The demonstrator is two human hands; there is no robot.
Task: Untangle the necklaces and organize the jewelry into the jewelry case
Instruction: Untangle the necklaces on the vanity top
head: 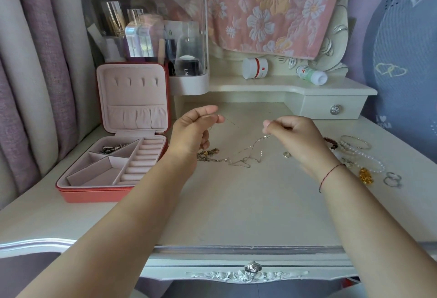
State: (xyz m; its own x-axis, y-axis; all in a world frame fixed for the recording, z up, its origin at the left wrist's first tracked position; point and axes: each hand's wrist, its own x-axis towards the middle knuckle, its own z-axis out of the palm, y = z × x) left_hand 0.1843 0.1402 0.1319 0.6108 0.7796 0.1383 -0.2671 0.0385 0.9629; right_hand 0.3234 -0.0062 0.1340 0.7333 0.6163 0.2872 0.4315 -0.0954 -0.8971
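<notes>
A tangle of thin silver and bronze necklaces (238,159) lies on the dressing table between my hands. My left hand (192,129) pinches one fine chain end, raised above the table. My right hand (292,132) pinches another stretch of silver chain, which hangs down to the tangle. The open red jewelry case (94,193) with pink lining stands at the left; a metal piece (111,149) lies in its back compartment. A small ring (286,154) sits just left of my right wrist.
Bracelets, a pearl strand (369,158), a gold piece (366,175) and two silver rings (392,179) lie at the right. A clear cosmetics organizer (146,37) stands behind the case. Two jars (255,68) sit on the raised shelf, above a small drawer (334,109).
</notes>
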